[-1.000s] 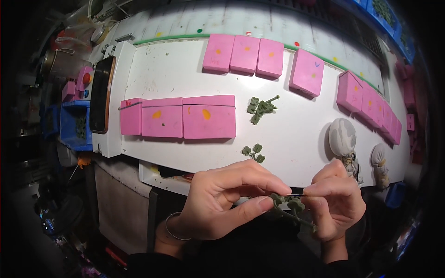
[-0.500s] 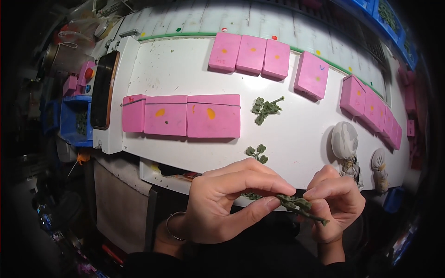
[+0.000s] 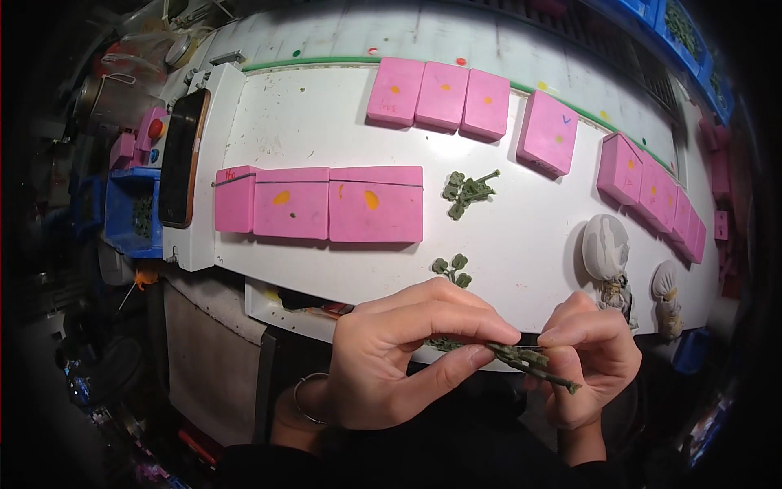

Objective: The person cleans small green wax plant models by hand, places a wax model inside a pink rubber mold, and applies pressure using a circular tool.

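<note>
My left hand is closed in a pinch on a dark green sprig-shaped piece, with its stem pointing right. Beside it, my right hand has thumb and forefinger pressed together. A thin dark line runs from those fingertips to the sprig; what it is, I cannot make out. Beyond my hands, a small leafy green piece lies on the white tabletop, with a larger green sprig cluster farther off. More green pieces show partly behind my left hand.
Three pink blocks stand in a row at left, near a phone. More pink blocks line the far edge along a pale belt. Two white cloth pouches sit at right. A blue bin is far left.
The sprig has turned slightly between my fingers, and the thin dark line now shows at my right fingertips. Coloured dots on the belt have shifted left. Both hands stay in place.
</note>
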The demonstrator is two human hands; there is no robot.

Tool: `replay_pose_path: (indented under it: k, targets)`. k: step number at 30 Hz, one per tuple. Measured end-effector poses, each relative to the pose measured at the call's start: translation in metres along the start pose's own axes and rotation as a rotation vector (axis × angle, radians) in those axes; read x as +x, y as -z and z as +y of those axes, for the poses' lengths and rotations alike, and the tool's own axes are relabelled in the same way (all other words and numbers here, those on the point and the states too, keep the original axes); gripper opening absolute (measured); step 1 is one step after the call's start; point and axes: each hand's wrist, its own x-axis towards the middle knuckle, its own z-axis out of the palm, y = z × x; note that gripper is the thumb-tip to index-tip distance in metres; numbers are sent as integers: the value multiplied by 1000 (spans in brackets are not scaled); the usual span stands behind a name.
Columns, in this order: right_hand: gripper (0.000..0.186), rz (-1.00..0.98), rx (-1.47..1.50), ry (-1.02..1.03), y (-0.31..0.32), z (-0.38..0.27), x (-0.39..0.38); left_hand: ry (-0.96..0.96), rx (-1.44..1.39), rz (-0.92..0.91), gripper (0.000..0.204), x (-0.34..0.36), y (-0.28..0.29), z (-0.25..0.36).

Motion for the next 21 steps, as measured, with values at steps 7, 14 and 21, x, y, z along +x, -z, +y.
replay_pose_path:
  k: [7, 14, 21]
  targets:
    - [16, -31, -11, -12, 1, -2, 1, -25, 38, -5, 13, 0, 0, 2]
    - [14, -59, -510, 329, -3, 2, 2, -35, 16, 0, 15, -1, 0, -1]
    - [19, -67, -820, 528, -7, 0, -1, -4, 6, 2, 17, -1, 0, 2]
